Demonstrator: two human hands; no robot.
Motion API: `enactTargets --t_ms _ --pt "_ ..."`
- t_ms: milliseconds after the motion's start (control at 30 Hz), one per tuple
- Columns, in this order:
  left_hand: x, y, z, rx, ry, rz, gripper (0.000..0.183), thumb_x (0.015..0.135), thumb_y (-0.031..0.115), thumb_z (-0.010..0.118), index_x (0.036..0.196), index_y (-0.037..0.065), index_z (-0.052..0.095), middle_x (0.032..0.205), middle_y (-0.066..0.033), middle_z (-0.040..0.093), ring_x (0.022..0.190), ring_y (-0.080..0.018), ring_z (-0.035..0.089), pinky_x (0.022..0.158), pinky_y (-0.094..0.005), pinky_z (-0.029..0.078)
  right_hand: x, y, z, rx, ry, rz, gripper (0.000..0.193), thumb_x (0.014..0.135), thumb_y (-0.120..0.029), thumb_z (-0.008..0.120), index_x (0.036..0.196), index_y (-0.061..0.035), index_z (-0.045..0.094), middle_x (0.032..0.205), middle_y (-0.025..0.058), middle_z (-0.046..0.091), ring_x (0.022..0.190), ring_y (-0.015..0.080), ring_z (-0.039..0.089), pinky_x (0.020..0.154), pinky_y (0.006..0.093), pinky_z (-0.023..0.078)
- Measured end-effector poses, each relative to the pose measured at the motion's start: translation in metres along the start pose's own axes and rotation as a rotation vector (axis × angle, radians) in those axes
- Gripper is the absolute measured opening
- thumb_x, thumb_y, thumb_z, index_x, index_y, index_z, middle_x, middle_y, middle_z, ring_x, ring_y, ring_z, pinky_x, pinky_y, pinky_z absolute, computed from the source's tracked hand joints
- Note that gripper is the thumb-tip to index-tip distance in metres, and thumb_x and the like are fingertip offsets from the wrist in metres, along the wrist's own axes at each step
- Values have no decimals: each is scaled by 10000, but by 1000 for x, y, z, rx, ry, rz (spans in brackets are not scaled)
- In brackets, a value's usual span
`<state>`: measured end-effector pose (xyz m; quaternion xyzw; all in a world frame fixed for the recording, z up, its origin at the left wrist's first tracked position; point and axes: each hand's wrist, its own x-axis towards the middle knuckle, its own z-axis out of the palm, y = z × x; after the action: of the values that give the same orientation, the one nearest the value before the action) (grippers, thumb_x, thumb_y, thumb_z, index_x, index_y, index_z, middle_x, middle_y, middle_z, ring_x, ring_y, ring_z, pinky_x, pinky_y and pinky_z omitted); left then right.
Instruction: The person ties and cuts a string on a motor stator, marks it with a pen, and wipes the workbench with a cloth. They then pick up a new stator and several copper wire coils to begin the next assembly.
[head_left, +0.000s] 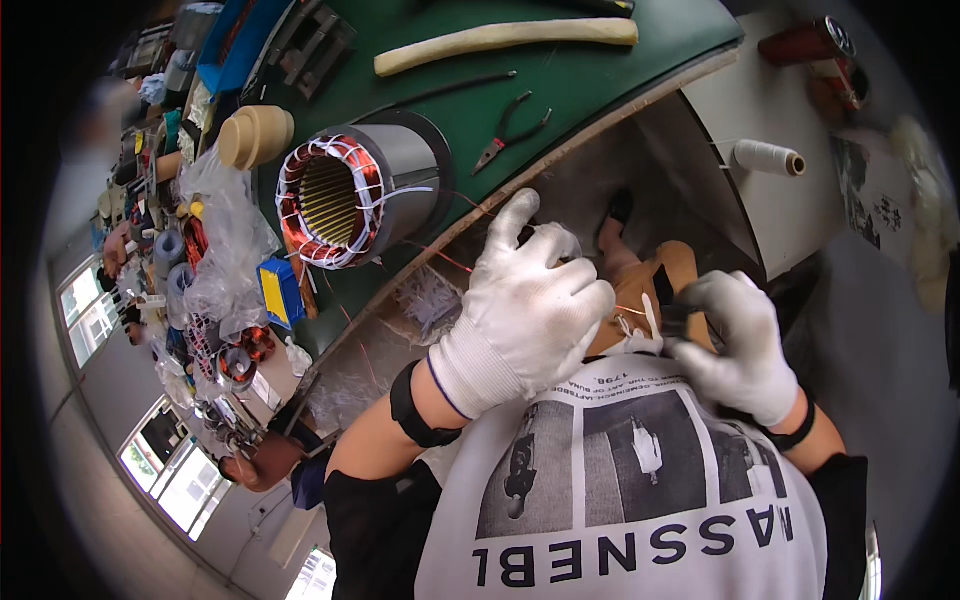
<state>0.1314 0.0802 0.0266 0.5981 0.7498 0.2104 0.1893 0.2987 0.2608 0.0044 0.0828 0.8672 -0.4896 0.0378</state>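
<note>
Both my hands wear white knit gloves and are held close to my chest, below the edge of a green-topped bench point(600, 75). My left hand point(525, 300) is curled, index finger raised, and seems to pinch a thin copper-red wire point(450, 260) that leads back toward a motor stator point(350, 190) lying on its side on the bench. My right hand point(740, 345) grips a small dark tool point(675, 320) whose tip meets the wire between the hands. The stator has a grey steel shell, copper windings and white lacing.
On the bench lie small pliers point(510, 130), a long cream sleeve tube point(500, 40), a tan tape roll point(255, 135) and a blue and yellow box point(280, 290). A white thread spool point(765, 157) and a red can point(810, 40) sit on a white cabinet at right. Clutter and plastic bags fill the left.
</note>
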Motion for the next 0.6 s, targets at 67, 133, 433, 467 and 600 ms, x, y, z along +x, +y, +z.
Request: enactTargets --t_ms 67,133,433,467,600 --pt "0 1 2 -9 -2 7 69 674 125 647 741 109 656 676 -15 549 841 -219 579 1051 -574 305 11 -10 -7 335 -59 329 368 683 -133 754 980 10 590 822 156 648 784 277 664 742 350 514" --pt "1 0 2 111 38 61 70 677 146 625 727 104 649 673 -14 548 826 -213 582 1046 -566 313 26 -18 9 310 -99 182 368 701 -147 745 992 11 583 812 137 642 775 230 665 719 332 512" --pt "-18 -3 -16 50 265 -24 180 649 121 702 827 113 675 783 -16 598 898 -214 604 1020 -545 357 1 52 -9 792 54 605 401 883 -285 631 1121 30 562 1042 91 614 975 170 583 850 309 486" --pt "-22 -1 -20 70 284 -34 180 649 121 702 827 113 675 783 -16 598 898 -214 604 1020 -545 357 12 56 -1 838 17 627 407 923 -306 590 1149 30 552 1095 108 600 1026 160 564 875 303 484" --pt "-48 9 -31 102 394 -166 340 671 158 694 1007 117 668 1001 -53 626 1007 -245 588 1016 -523 352 90 53 14 829 -70 531 514 937 -405 574 1217 25 547 1151 95 604 1077 163 553 925 290 439"
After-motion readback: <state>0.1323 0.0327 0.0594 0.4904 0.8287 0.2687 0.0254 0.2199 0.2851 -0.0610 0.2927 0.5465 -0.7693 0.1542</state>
